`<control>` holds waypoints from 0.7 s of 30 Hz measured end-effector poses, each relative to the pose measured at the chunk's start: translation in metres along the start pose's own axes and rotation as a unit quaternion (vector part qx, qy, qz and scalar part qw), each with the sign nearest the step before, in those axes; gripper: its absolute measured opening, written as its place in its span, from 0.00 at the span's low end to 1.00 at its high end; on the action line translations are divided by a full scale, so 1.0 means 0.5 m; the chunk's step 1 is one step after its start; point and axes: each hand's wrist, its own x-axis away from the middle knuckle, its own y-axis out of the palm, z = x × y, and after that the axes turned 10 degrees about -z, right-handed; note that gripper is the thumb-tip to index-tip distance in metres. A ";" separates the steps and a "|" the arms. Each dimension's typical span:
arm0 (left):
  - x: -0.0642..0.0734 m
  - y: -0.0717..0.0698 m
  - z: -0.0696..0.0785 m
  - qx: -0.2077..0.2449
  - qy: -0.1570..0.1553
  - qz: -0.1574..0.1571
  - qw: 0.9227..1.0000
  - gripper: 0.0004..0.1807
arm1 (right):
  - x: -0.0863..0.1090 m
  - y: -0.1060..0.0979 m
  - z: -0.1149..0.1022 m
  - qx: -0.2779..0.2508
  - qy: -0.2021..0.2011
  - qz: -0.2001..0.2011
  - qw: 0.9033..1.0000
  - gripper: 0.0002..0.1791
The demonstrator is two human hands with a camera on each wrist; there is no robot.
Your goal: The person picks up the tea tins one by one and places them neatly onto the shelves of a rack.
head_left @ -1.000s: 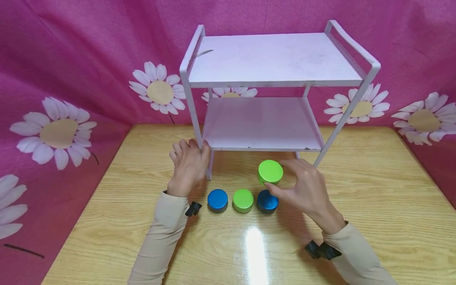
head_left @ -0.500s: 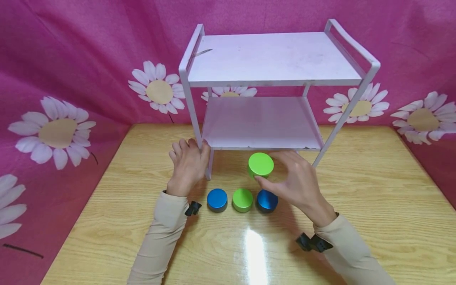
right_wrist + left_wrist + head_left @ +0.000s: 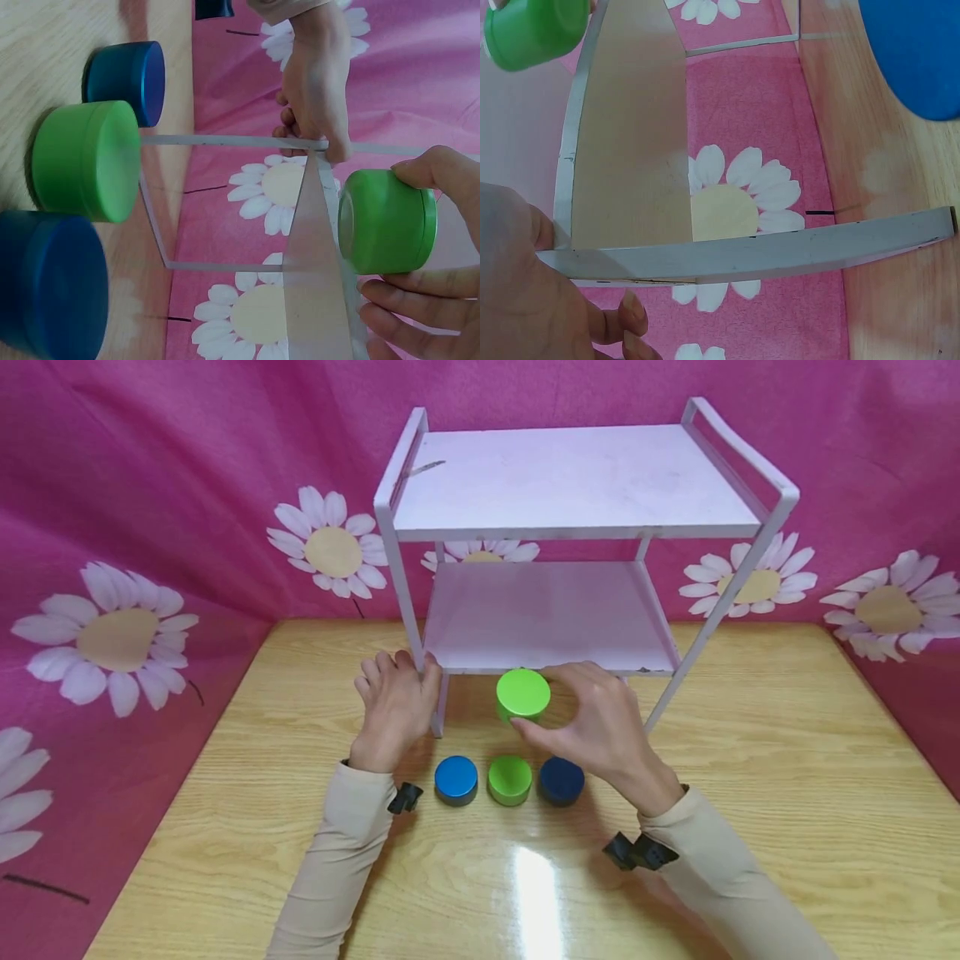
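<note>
My right hand (image 3: 603, 722) pinches a round green lidded jar (image 3: 522, 693) between thumb and fingers, held up off the table in front of the lower shelf's edge. In the right wrist view this jar (image 3: 386, 221) lies on its side relative to the picture, lid toward the palm. My left hand (image 3: 393, 710) grips the front left post of a white two-tier shelf rack (image 3: 577, 485), its thumb by the lower shelf's corner. Below the raised jar, a blue jar (image 3: 456, 777), another green jar (image 3: 510, 779) and a dark blue jar (image 3: 562, 781) stand in a row.
The rack stands on a wooden table (image 3: 787, 777), its lower shelf (image 3: 551, 618) raised above the tabletop. Behind and to the sides hangs a pink cloth (image 3: 187, 443) with white daisies. A black wrist device (image 3: 641, 852) sits under the right sleeve.
My right hand has carried the green jar leftward and slightly toward the rack, from above the dark blue jar to above the standing green one. The left hand keeps its place on the post.
</note>
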 end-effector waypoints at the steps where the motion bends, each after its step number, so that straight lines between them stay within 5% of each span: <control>1: 0.000 0.000 0.000 0.000 0.000 0.000 1.000 0.28 | -0.003 0.000 -0.002 0.000 0.000 0.001 1.000 0.30; 21: 0.000 -0.001 -0.002 -0.001 0.003 -0.001 1.000 0.28 | -0.087 0.013 -0.027 0.002 0.000 -0.009 1.000 0.27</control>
